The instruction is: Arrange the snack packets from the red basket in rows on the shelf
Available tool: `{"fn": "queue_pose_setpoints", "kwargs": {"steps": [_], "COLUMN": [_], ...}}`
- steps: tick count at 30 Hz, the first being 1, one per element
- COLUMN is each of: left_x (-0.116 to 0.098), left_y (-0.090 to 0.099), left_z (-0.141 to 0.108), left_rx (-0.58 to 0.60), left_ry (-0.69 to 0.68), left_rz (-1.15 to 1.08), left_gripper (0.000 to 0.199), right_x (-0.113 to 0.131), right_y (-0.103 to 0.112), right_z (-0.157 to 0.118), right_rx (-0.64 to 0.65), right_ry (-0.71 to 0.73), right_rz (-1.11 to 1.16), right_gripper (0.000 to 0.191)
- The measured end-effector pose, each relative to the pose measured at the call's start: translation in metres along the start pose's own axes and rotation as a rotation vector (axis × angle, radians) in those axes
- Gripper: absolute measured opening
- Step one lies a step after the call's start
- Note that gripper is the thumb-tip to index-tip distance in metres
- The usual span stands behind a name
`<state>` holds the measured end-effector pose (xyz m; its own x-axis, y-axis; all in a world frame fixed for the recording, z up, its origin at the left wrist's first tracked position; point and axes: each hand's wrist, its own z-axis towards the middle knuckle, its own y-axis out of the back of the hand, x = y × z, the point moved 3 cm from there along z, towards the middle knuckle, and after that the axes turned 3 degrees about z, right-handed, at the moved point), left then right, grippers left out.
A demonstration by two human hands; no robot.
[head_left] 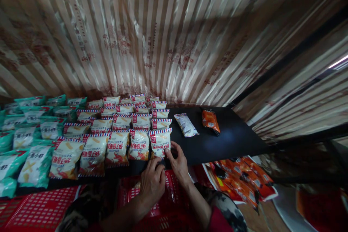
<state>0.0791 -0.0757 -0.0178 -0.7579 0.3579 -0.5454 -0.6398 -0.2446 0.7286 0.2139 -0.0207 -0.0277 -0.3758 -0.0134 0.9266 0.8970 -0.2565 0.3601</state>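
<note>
A white snack bag (pixel 160 142) with a striped top edge and red lettering stands upright at the right end of the front row. My right hand (pixel 178 162) grips its lower right side, thumb on the front and fingers bent around the edge. Curled at the bag's bottom edge is my left hand (pixel 153 178), its fingertips against the bag and partly hidden. Matching white bags (pixel 139 144) stand close by on the left, in several rows on the black shelf (pixel 187 152).
Teal snack bags (pixel 35 165) fill the shelf's left end. A silvery-white packet (pixel 186 125) and an orange packet (pixel 210 121) lie to the right. Below are red baskets (pixel 40 208) and a pile of orange packets (pixel 239 177). A striped, wrinkled sheet (pixel 152 43) hangs behind.
</note>
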Motion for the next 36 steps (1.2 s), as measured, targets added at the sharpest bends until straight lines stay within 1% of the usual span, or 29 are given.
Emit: {"fn": "queue_pose_setpoints", "kwargs": {"steps": [5,10,13,17,21,24,28,30,32,34,36], "left_x": [-0.001,-0.001,0.001,0.003,0.001,0.002,0.007,0.01,0.012,0.014,0.015], "left_y": [0.002,0.003,0.001,0.0,0.001,0.005,0.014,0.018,0.021,0.024,0.025], "left_z": [0.0,0.001,0.001,0.003,0.004,0.005,0.007,0.008,0.01,0.011,0.012], "left_rx": [-0.018,0.004,0.023,0.012,-0.001,-0.046,-0.117,-0.147,-0.173,-0.196,-0.202], "left_ry": [0.008,0.024,0.058,0.082,0.06,0.039,0.032,0.034,0.033,0.032,0.04], "left_rz": [0.01,0.015,0.02,0.012,-0.035,-0.048,-0.047,-0.052,-0.055,-0.051,-0.042], "left_gripper": [0.02,0.02,0.02,0.02,0.02,0.021,0.021,0.021,0.022,0.023,0.023], "right_x": [0.006,0.011,0.009,0.002,-0.004,-0.001,0.017,0.034,0.055,0.079,0.102], "right_y": [-0.004,-0.007,-0.008,-0.009,-0.008,-0.003,0.01,0.016,0.019,0.016,0.008], "right_z": [-0.005,-0.007,-0.009,-0.01,-0.011,-0.014,-0.012,-0.006,0.003,0.014,0.026], "right_rx": [0.004,-0.018,0.006,0.012,-0.037,-0.099,-0.178,-0.19,-0.187,-0.137,-0.035], "right_ry": [-0.038,-0.03,-0.024,-0.017,0.0,0.079,0.232,0.338,0.474,0.595,0.667], "right_rz": [0.08,0.101,0.076,0.048,0.049,0.011,-0.094,-0.14,-0.192,-0.243,-0.288], "right_gripper": [0.035,0.034,0.034,0.034,0.04,0.042,0.036,0.032,0.026,0.021,0.019]}}
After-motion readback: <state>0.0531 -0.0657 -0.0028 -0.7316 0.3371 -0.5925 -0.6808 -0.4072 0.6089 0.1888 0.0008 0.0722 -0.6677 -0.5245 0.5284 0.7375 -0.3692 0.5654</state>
